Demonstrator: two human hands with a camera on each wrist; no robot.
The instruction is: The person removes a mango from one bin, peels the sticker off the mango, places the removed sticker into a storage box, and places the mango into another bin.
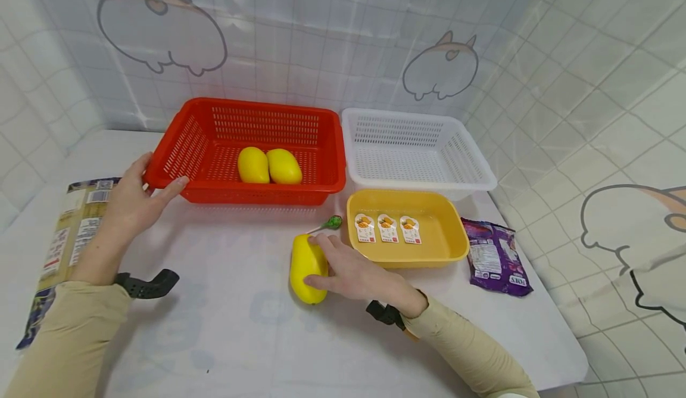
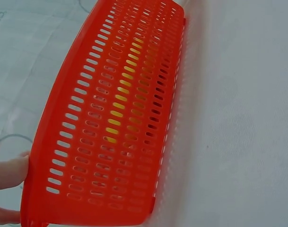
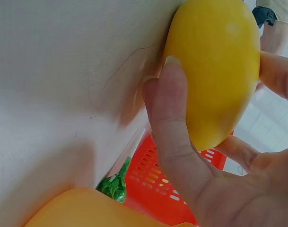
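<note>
My right hand [image 1: 356, 270] is on a yellow mango [image 1: 308, 269] that sits on the white table. In the right wrist view its thumb and fingers grip the mango [image 3: 214, 71] from both sides. At the front left corner of a red plastic basket [image 1: 257, 194], my left hand [image 1: 131, 201] holds the rim. The left wrist view has fingertips [image 2: 13, 172] at the edge of the slotted basket wall [image 2: 101, 113]. Two more mangoes lie side by side inside the basket, a left one [image 1: 253, 165] and a right one [image 1: 284, 167].
A white basket [image 1: 418, 180] stands right of the red one. Before it is a yellow tray [image 1: 429, 255] with three stickers [image 1: 388, 229]. A green-wrapped lollipop [image 1: 333, 222] lies beside the mango. Snack packets flank the scene: purple [image 1: 495, 258] right, tan [image 1: 69, 231] left.
</note>
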